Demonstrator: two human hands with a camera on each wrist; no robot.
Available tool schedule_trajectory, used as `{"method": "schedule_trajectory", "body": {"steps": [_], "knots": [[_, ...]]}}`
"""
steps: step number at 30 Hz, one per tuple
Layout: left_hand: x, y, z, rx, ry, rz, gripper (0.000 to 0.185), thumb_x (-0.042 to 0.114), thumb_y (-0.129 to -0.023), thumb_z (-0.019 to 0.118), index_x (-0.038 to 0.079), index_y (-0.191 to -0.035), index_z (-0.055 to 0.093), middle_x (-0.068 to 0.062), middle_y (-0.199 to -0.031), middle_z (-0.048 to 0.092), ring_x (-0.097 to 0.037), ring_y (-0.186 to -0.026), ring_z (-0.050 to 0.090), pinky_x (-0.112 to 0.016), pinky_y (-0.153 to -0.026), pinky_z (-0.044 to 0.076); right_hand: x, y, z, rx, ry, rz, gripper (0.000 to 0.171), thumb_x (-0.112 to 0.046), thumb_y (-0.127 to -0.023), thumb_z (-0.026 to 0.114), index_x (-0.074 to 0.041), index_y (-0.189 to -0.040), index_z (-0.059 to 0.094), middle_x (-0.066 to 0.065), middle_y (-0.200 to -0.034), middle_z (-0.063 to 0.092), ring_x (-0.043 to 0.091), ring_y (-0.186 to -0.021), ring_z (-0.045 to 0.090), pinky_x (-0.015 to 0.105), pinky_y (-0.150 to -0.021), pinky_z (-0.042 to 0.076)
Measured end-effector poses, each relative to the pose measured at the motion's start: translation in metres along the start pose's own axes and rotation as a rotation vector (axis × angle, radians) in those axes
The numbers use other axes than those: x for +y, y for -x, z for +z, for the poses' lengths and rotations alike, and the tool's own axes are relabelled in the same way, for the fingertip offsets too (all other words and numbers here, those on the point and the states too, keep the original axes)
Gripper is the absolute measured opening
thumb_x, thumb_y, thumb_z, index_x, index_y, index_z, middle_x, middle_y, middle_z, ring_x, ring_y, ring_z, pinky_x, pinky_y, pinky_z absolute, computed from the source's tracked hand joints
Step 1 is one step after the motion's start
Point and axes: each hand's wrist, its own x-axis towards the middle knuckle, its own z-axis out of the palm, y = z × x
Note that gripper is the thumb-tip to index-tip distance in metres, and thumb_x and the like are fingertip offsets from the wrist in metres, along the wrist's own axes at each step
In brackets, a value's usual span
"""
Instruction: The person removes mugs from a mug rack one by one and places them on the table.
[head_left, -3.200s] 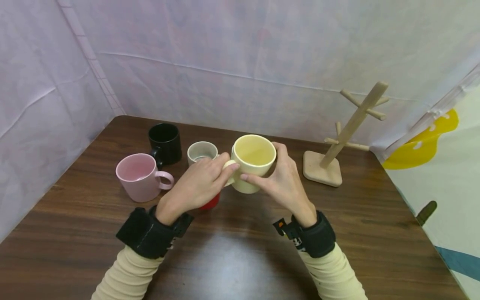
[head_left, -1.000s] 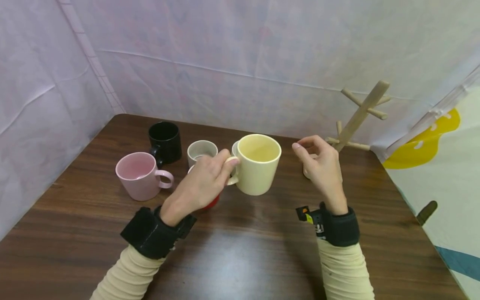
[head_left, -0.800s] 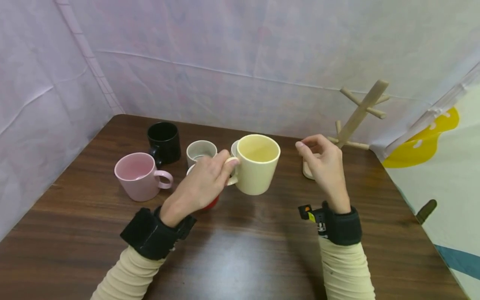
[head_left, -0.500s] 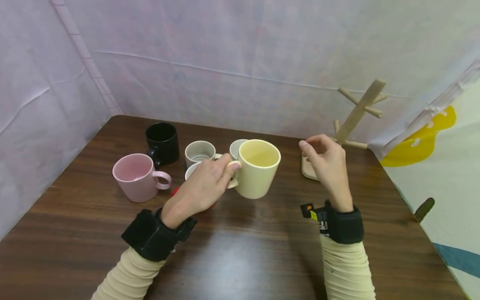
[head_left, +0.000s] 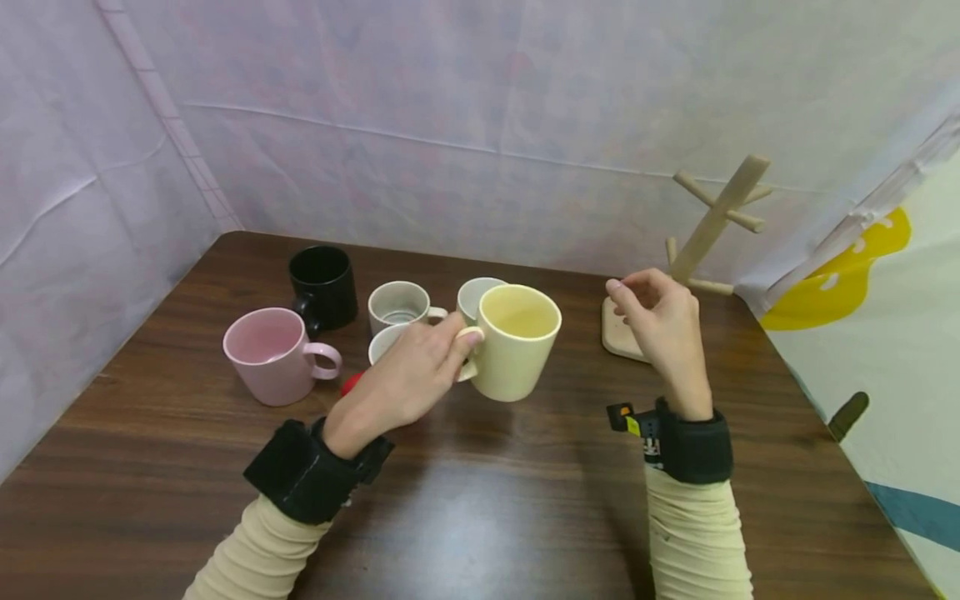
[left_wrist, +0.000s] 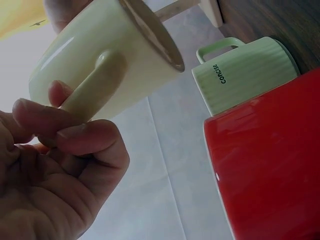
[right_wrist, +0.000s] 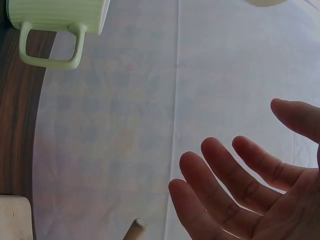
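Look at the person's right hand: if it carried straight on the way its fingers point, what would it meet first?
Probably the wooden mug tree: the empty right hand hangs just before its base, fingers aimed up and away. Depth is unclear, so it might pass beside it.

Head view: red mug [head_left: 351, 382] almost wholly hidden behind left hand [head_left: 405, 379]; only a sliver shows. White mug [head_left: 387, 342] partly covered by the same hand. Pale green mug [head_left: 474, 296] mostly behind yellow mug [head_left: 516, 342]. Base of wooden mug tree [head_left: 621, 335] partly covered by right hand [head_left: 663, 329]. Left wrist view: red mug [left_wrist: 270, 160] cut off by the right and bottom edges. Right wrist view: pale green mug [right_wrist: 55, 20] cut off at the top edge.
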Motion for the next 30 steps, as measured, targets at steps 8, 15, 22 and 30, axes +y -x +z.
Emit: {"method": "schedule_trajectory", "body": {"steps": [8, 15, 22, 30], "knots": [[0.0, 0.001, -0.001, -0.052, -0.03, -0.036, 0.022, 0.021, -0.109, 0.048, 0.008, -0.091, 0.053, 0.001, -0.07, 0.048, -0.017, -0.066, 0.05, -0.032, -0.059, 0.043, 0.003, 0.0, -0.003, -0.022, 0.024, 0.018, 0.032, -0.028, -0.101, 0.064, 0.003, -0.104, 0.07, 0.018, -0.091, 0.073, -0.002, -0.067, 0.06, 0.015, -0.063, 0.049], [-0.002, 0.001, 0.001, -0.074, -0.04, -0.024, 0.025, 0.021, -0.109, 0.048, 0.009, -0.088, 0.052, 0.002, -0.069, 0.048, -0.016, -0.063, 0.049, -0.031, -0.057, 0.042, 0.008, -0.001, -0.008, -0.051, 0.078, 0.037, 0.034, -0.031, -0.102, 0.063, 0.002, -0.103, 0.072, 0.019, -0.091, 0.073, 0.007, -0.07, 0.064, 0.016, -0.063, 0.049], [0.0, 0.0, 0.003, -0.125, -0.041, -0.054, 0.026, 0.022, -0.109, 0.047, 0.009, -0.088, 0.053, 0.002, -0.069, 0.049, -0.016, -0.063, 0.051, -0.031, -0.058, 0.043, 0.011, -0.002, -0.013, -0.105, 0.102, 0.072, 0.041, -0.035, -0.104, 0.058, 0.002, -0.11, 0.074, 0.022, -0.098, 0.072, 0.034, -0.085, 0.069, 0.02, -0.067, 0.048], [0.0, 0.0, 0.007, -0.159, -0.043, -0.085, 0.027, 0.023, -0.11, 0.045, 0.008, -0.09, 0.053, 0.001, -0.07, 0.051, -0.016, -0.063, 0.052, -0.031, -0.059, 0.043, 0.015, -0.002, -0.014, -0.101, 0.112, 0.084, 0.04, -0.035, -0.103, 0.059, 0.002, -0.109, 0.074, 0.021, -0.097, 0.072, 0.033, -0.084, 0.07, 0.018, -0.065, 0.048]]}}
